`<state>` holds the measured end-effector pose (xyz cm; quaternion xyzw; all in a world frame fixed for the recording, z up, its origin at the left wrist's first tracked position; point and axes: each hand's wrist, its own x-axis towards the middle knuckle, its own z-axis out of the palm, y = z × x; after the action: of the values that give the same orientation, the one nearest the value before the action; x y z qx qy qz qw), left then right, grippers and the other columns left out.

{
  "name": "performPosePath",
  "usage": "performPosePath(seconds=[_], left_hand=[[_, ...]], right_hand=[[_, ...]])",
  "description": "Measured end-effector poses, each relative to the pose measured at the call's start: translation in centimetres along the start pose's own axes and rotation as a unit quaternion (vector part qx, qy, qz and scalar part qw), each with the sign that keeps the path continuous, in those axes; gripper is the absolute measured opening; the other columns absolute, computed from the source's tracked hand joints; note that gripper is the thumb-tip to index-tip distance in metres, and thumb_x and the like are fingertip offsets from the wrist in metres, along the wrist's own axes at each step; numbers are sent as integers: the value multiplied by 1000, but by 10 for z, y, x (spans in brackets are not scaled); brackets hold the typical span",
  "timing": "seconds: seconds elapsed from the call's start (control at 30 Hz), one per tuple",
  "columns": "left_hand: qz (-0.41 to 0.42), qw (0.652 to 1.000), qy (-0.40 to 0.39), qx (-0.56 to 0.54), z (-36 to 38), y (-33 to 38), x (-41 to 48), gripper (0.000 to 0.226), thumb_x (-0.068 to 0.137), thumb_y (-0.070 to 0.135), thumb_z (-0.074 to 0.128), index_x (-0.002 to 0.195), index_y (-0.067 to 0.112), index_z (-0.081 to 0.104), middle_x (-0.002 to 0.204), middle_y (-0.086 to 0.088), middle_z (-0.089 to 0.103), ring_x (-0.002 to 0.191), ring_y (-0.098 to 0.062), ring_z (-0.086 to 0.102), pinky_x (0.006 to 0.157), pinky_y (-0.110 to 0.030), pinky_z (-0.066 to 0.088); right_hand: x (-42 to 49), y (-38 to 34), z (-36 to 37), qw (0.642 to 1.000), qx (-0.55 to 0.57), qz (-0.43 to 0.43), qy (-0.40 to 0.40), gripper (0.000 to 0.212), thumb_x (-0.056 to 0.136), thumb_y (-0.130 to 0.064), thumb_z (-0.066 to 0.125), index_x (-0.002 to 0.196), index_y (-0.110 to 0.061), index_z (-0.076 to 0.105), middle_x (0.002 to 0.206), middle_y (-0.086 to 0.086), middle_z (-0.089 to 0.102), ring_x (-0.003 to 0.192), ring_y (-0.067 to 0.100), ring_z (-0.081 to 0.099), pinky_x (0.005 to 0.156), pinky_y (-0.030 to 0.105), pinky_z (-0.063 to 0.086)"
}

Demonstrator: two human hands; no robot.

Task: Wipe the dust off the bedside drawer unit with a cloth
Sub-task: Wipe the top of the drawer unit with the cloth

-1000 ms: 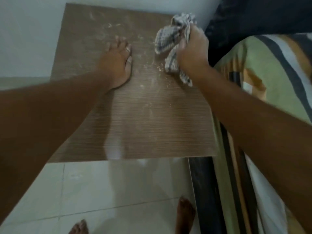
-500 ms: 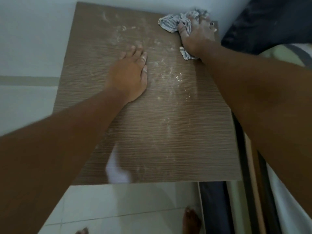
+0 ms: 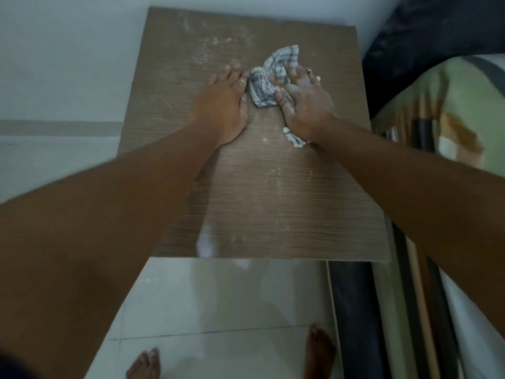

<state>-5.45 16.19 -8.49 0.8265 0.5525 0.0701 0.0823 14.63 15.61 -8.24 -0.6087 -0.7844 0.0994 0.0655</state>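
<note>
The brown wood-grain top of the bedside drawer unit [image 3: 273,203] fills the middle of the view, with white dust streaks near its far edge and faint specks toward the right. A grey-and-white checked cloth [image 3: 263,90] lies crumpled on the far middle of the top. My right hand [image 3: 303,105] presses flat on the cloth, fingers spread over it, a cloth corner sticking out below the wrist. My left hand [image 3: 224,105] lies flat on the wood just left of the cloth, fingers together, its fingertips touching the cloth's edge.
A white wall [image 3: 68,64] stands behind and left of the unit. A bed with a green striped cover [image 3: 451,110] and a dark pillow [image 3: 426,31] runs along the right. Glossy white floor tiles [image 3: 232,302] and my bare feet [image 3: 319,354] lie below the front edge.
My right hand has dragged the cloth from the far right corner toward the middle, up against my left hand. The left hand has stayed flat on the top.
</note>
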Motion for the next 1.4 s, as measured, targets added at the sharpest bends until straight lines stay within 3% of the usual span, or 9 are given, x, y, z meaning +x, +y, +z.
performPosePath(seconds=[0.2,0.37,0.67,0.83,1.0,1.1,1.17,1.27,1.4], left_hand=[[0,1000,-8,3,0,1,-1,54,105,22,30,157,9,25,166,-9,20,155,-26,15,127,-39,12],[4,1000,2,-3,-3,3,-9,54,102,20,31,154,5,32,163,-14,29,153,-30,21,125,-42,16],[-6,1000,8,-3,-3,5,-10,54,102,22,28,154,8,33,162,-12,31,152,-29,23,126,-41,15],[-7,1000,3,2,-7,6,-11,54,103,23,28,155,8,31,163,-12,30,152,-27,23,126,-40,15],[-11,1000,-5,-14,-10,7,-9,53,104,23,27,155,8,31,163,-11,29,153,-26,22,127,-39,14],[-11,998,-9,-55,-14,4,-7,52,105,22,26,155,7,30,164,-11,27,154,-26,18,127,-37,10],[-4,996,-2,-91,-19,-5,-4,52,105,22,27,155,6,31,164,-13,26,155,-27,16,127,-36,8],[-5,997,16,-74,-29,-36,4,55,102,24,26,153,5,34,164,-15,25,154,-31,15,127,-42,10],[-22,999,-4,-45,-33,-69,8,53,104,21,28,153,2,31,164,-17,21,154,-37,10,126,-49,6]], right_hand=[[-66,-25,9,999,25,-33,-13,43,105,-34,40,147,-24,42,162,7,26,152,31,15,124,44,9],[-120,-45,21,997,14,-71,-28,46,103,-38,39,148,-28,40,160,9,29,151,33,19,123,55,11],[-187,-71,35,989,25,-144,-32,49,102,-36,36,148,-21,40,157,13,35,148,36,25,121,48,17],[-215,-86,43,980,32,-188,-58,55,97,-18,50,150,-19,36,159,14,30,150,35,21,123,51,19],[-244,-112,36,954,146,-247,-84,49,91,-11,37,138,-12,54,148,15,48,144,31,36,119,48,31],[-240,-120,16,946,282,-147,-63,38,98,-17,45,133,-11,60,137,3,58,132,10,51,111,22,41],[-219,-120,-4,935,351,-33,-25,27,101,-18,51,124,-14,65,112,-9,67,99,-6,62,84,10,49],[-162,-110,-32,912,397,85,54,19,101,-13,53,87,-20,65,68,-15,57,56,-5,53,53,14,41],[-66,-85,-55,912,354,135,156,26,103,-24,48,89,-12,67,78,-3,68,70,0,61,64,29,55]])
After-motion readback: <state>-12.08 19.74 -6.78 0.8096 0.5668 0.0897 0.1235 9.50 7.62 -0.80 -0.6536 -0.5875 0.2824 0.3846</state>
